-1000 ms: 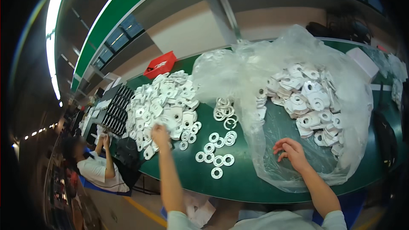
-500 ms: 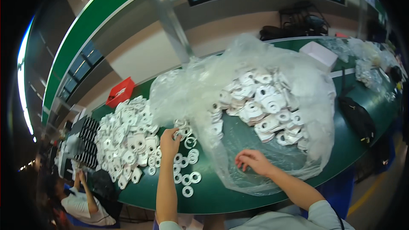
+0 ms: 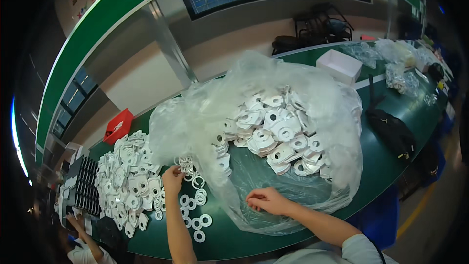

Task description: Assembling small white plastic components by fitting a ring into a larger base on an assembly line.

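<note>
My left hand (image 3: 173, 180) reaches to a small heap of thin white rings (image 3: 187, 165), its fingertips pinched at the heap's edge; what lies between them is too small to make out. Below the heap, more flat white rings (image 3: 197, 223) lie loose on the green table. My right hand (image 3: 267, 200) hovers over the near part of a large clear plastic bag (image 3: 234, 217), fingers loosely bent and apart, holding nothing. Inside the spread bag is a pile of white flat pieces with round holes (image 3: 286, 134). Left of my left hand lies another big pile of similar pieces (image 3: 129, 176).
A red bin (image 3: 118, 126) stands behind the left pile, next to black stacked trays (image 3: 87, 186). At the back right are a white box (image 3: 339, 66) and crumpled clear bags (image 3: 400, 76). A black pouch (image 3: 391, 129) lies on the right. A co-worker's arm (image 3: 85, 234) shows at lower left.
The whole view has shifted, so things appear further left and slightly lower. My left hand stays by the ring heap. The fingers of my right hand are closer together over the bag.
</note>
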